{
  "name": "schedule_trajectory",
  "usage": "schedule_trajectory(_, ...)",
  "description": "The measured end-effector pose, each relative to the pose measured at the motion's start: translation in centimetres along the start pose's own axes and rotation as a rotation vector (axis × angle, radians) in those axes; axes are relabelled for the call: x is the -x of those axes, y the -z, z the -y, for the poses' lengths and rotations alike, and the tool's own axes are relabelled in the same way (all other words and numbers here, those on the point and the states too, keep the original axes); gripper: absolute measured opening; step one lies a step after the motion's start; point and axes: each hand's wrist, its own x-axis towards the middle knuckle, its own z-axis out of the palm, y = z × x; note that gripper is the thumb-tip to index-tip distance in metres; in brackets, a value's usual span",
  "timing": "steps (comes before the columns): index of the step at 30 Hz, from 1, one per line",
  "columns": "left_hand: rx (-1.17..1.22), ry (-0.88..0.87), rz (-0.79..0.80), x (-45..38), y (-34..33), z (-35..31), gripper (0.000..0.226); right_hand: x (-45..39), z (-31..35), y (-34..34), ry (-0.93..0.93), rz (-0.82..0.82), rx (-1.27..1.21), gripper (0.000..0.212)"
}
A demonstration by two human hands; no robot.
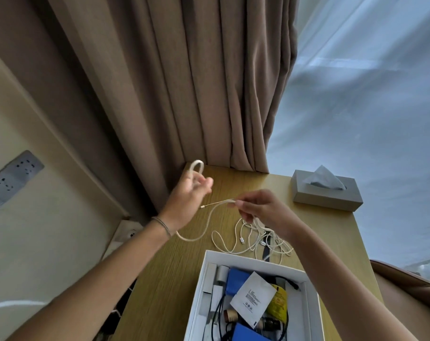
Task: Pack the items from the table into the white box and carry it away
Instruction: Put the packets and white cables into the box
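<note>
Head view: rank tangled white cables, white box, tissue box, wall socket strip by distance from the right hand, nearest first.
From the right hand:
1. Tangled white cables, on the table just below the hand.
2. White box, nearer the person, below the cables.
3. Tissue box, at the table's far right corner. Close to the white box in distance; order uncertain.
4. Wall socket strip, far left on the wall.

Box [310, 299] at table [159, 279] near edge; cables [253, 239] behind it (tangled); tissue box [328, 195] far right.

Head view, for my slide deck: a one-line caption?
Both hands coil a white cable above the half-packed white box.
</note>
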Motion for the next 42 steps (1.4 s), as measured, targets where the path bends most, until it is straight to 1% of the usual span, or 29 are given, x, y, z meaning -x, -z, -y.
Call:
schedule_trajectory(3, -0.049, -0.052, 0.200, 1.1, -1.6, -0.3, 0.058, -1.5, 2.4, -1.6, 0.051, -0.072, 0.032, 0.020)
schedule_trajectory(4, -0.047, -0.067, 0.250, 1.1, -1.6, -0.1, 0.060, -1.7, 2.6, -1.8, 0.056, -0.101, 0.059, 0.022)
schedule_trajectory(6, 0.030, -0.067, 0.291, 1.1, -1.4, 0.3, 0.050, -1.8, 2.8, -1.8, 0.055, -0.137, 0.103, 0.025)
schedule_trajectory(7, 0.085, -0.055, 0.288, 1.0, -1.1, 0.5, 0.045, -1.6, 2.8, -1.7, 0.045, -0.153, 0.113, 0.028)
schedule_trajectory(9, 0.210, -0.019, 0.226, 0.7, -0.5, 0.9, 0.043, -1.1, 2.2, -0.9, 0.002, -0.157, 0.066, 0.036)
schedule_trajectory(11, 0.440, 0.073, 0.071, 0.6, 0.5, 1.2, 0.040, -0.1, 1.1, 0.1, -0.036, -0.119, -0.016, 0.037)
schedule_trajectory(13, 0.658, 0.153, -0.123, 0.6, 1.3, 1.6, 0.038, 1.1, 0.0, 1.2, -0.067, -0.098, -0.056, 0.031)
schedule_trajectory(15, 0.726, 0.203, -0.233, 1.3, 1.1, 2.1, 0.037, 2.3, -1.0, 1.6, -0.098, -0.099, -0.078, 0.030)
schedule_trajectory(16, 0.768, 0.226, -0.242, 1.8, 0.4, 2.2, 0.036, 2.8, -1.3, 1.3, -0.117, -0.101, -0.097, 0.030)
schedule_trajectory(17, 0.840, 0.250, -0.215, 2.4, -0.4, 2.4, 0.035, 3.1, -1.6, 0.7, -0.139, -0.102, -0.122, 0.030)
schedule_trajectory(20, 1.027, 0.325, -0.090, 3.8, -3.2, 2.3, 0.029, 3.8, -2.1, -2.0, -0.193, -0.084, -0.126, 0.031)
schedule_trajectory(22, 1.055, 0.369, -0.050, 4.4, -4.9, 2.1, 0.022, 4.2, -2.7, -3.5, -0.232, -0.088, -0.063, 0.033)
schedule_trajectory(25, 1.062, 0.394, -0.002, 5.3, -6.9, 2.1, 0.012, 5.0, -3.7, -4.8, -0.306, -0.130, -0.050, 0.036)
schedule_trajectory(27, 1.106, 0.412, 0.029, 5.7, -8.0, 2.1, 0.015, 5.7, -4.3, -5.1, -0.323, -0.151, -0.012, 0.037)
schedule_trajectory(29, 1.130, 0.421, 0.006, 5.9, -8.7, 2.0, 0.015, 6.5, -4.9, -5.1, -0.334, -0.145, 0.029, 0.039)
schedule_trajectory(31, 1.109, 0.430, -0.059, 5.9, -9.2, 2.0, 0.014, 7.5, -5.5, -4.8, -0.346, -0.105, 0.041, 0.040)
schedule_trajectory(33, 1.033, 0.455, -0.138, 5.8, -9.7, 2.1, 0.018, 8.7, -6.5, -4.3, -0.364, -0.060, 0.021, 0.037)
schedule_trajectory(35, 0.904, 0.485, -0.190, 5.9, -10.3, 2.3, 0.019, 10.1, -7.7, -3.6, -0.396, -0.027, 0.012, 0.028)
schedule_trajectory(36, 0.798, 0.501, -0.194, 6.2, -10.8, 2.4, 0.024, 10.8, -8.4, -3.2, -0.420, -0.017, 0.006, 0.021)
schedule_trajectory(37, 0.667, 0.514, -0.184, 6.5, -11.3, 2.6, 0.032, 11.6, -9.1, -2.8, -0.450, -0.013, -0.018, 0.012)
schedule_trajectory(38, 0.522, 0.513, -0.161, 6.8, -11.9, 3.0, 0.042, 12.5, -9.7, -2.6, -0.482, -0.017, -0.050, 0.008)
schedule_trajectory(40, 0.250, 0.457, -0.086, 7.6, -13.4, 4.3, 0.060, 13.8, -10.6, -2.1, -0.532, -0.033, -0.078, 0.019)
schedule_trajectory(42, 0.062, 0.402, -0.002, 8.7, -14.7, 5.7, 0.068, 14.8, -11.2, -1.8, -0.553, -0.043, -0.076, 0.025)
